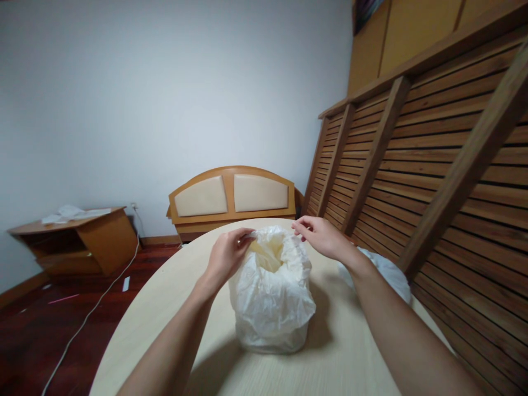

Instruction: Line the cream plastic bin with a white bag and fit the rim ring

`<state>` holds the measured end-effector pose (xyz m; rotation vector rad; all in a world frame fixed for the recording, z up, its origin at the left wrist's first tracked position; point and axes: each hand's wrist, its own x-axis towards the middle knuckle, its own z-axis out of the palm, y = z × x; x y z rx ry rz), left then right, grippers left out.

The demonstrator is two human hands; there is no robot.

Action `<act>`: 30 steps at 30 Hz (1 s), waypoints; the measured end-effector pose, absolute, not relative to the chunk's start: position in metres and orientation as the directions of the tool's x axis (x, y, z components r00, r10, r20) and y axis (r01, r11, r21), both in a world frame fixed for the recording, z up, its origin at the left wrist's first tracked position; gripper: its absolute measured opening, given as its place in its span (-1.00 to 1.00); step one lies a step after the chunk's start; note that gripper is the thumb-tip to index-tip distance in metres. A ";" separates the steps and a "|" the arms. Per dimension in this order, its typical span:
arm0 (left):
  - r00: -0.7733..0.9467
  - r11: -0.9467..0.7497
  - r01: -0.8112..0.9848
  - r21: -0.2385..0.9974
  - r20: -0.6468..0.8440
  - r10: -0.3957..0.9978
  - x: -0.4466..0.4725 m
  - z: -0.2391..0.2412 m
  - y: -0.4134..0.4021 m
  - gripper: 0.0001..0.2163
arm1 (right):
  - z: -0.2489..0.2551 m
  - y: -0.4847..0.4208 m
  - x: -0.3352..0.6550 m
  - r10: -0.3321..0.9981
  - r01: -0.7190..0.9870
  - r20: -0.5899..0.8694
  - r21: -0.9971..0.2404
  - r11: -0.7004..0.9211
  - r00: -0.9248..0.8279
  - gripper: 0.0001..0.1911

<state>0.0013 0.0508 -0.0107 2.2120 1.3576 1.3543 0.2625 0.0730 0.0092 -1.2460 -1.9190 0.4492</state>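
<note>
While left hand (226, 256) and right hand (322, 236) each pinch the rim between fingertips, white plastic bag (272, 297) stands on table (165, 319), mouth open between the grips, body bulging below them. Judgement: pull evenly, keep both pinches level; thin film could tear.

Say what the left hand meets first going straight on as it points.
The left hand pinches the rim of the white plastic bag; straight on lies the bag's open mouth, then probably the right hand; depth unclear.
</note>
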 end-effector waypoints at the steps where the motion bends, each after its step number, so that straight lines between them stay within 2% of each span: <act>1: 0.138 -0.546 0.600 0.585 0.596 0.791 0.001 -0.012 0.052 -0.82 | 0.012 0.068 0.261 0.875 0.602 0.414 -0.641 0.476 -0.251 -0.66; 5: 0.117 -0.526 0.626 0.576 0.597 0.794 0.000 -0.012 0.051 -0.81 | 0.013 0.055 0.252 0.818 0.625 0.420 -0.530 0.573 -0.393 -0.68; 8: 0.120 -0.521 0.642 0.563 0.597 0.793 0.001 -0.011 0.049 -0.80 | 0.008 0.055 0.243 0.811 0.708 0.460 -0.431 0.560 -0.362 -0.77; 11: 0.125 -0.521 0.644 0.561 0.595 0.794 0.002 -0.009 0.048 -0.78 | 0.007 0.056 0.237 0.822 0.769 0.487 -0.389 0.508 -0.296 -0.82; 21: 0.071 -0.516 0.528 0.675 0.570 0.818 -0.002 -0.005 0.048 -0.69 | 0.016 0.053 0.244 0.803 0.761 0.575 -0.449 0.469 -0.156 -0.70; 27: -0.072 -0.470 0.547 0.692 0.599 0.798 -0.005 -0.010 0.051 -0.70 | 0.016 0.059 0.255 0.802 0.774 0.591 -0.469 0.426 -0.084 -0.69; 30: -0.006 -0.477 0.478 0.737 0.546 0.838 0.000 -0.009 0.046 -0.67 | 0.017 0.059 0.257 0.783 0.777 0.620 -0.474 0.414 -0.038 -0.69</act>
